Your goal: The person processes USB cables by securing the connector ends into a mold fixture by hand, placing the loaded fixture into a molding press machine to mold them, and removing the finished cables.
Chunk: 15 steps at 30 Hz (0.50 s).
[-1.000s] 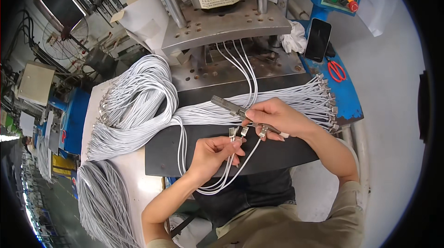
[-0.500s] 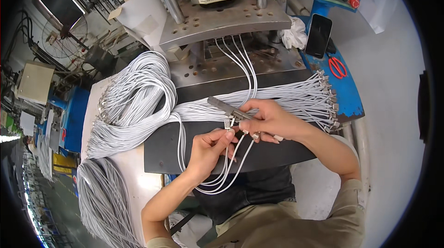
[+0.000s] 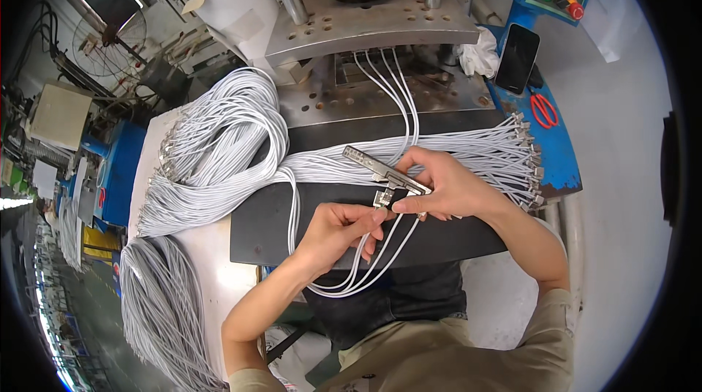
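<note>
Set below press plate, over black mat with bare stretch at left and curved edge in front; hemmed in behind by white cables. Pinching metal connector at tip of left hand, clamped on slotted metal bar with right hand; connector against bar or just beside, cannot tell which

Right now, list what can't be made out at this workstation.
Head view:
Cables at the back: far ends hidden under the press plate.
Right hand: most of its palm hidden by its own back.
Connector above the left hand: fine details too small.
Grey cable bundle: lower end cut off by the lower edge.
</note>
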Motion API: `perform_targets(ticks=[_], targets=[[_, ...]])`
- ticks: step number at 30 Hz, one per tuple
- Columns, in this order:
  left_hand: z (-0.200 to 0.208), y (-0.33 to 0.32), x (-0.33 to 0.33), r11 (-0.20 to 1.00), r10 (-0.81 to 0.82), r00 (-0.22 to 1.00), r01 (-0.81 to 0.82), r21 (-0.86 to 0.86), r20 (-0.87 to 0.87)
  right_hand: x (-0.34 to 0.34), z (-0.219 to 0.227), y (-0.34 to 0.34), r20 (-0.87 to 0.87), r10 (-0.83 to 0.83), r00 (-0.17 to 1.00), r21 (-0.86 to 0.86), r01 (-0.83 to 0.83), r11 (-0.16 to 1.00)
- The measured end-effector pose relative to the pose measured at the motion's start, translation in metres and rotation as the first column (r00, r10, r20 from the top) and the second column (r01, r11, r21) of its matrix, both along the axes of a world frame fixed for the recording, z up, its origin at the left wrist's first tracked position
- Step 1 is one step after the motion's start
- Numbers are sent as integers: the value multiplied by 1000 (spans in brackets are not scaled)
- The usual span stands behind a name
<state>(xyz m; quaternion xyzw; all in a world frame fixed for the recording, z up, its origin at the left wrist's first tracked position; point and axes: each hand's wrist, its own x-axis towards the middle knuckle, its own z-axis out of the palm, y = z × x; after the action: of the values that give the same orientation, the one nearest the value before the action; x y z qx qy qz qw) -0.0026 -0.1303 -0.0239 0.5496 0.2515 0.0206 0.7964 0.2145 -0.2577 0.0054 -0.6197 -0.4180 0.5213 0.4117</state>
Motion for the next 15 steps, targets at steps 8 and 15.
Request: perform_targets(ticks=[8,15], targets=[[0,4,-1,998,-6,1000,7,-58,22,-5,3,-1,21,43,999,6,-43,999],[8,-1,0,990,84,996,-84,-117,0,-1,10,-6,-25,-1,1000,-27,0,1000]])
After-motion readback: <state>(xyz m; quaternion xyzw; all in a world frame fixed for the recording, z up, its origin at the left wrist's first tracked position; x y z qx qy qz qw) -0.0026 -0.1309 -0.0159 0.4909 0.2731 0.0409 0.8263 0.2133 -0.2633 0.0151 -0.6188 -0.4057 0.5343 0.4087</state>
